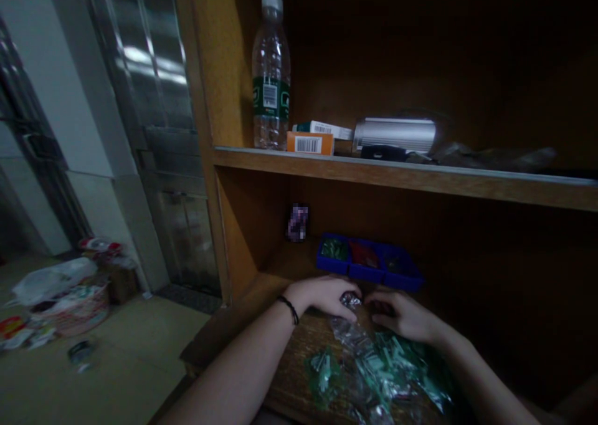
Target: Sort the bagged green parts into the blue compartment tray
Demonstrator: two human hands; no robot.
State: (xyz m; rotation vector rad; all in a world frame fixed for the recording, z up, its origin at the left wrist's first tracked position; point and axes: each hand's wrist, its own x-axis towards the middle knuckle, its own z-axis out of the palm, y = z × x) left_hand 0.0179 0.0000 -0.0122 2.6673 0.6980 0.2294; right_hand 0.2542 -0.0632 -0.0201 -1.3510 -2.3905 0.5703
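Observation:
My left hand (329,295), with a black band at the wrist, is closed around a crumpled shiny clear wrapper (351,298) over the wooden surface (296,350). Just to its right my right hand (397,313) is curled, and whatever may be between its fingertips is too dark to make out. Clear and green plastic packets (390,369) lie in a heap below both hands. A smaller green packet (323,372) rests to the left of the heap. Behind the hands sits a blue divided tray (369,272) holding green and red items.
A shelf edge (402,174) crosses above the hands, carrying a plastic bottle (271,76), an orange box (310,143) and a silver cylinder (397,134). On the floor at left stands a full basket (75,310).

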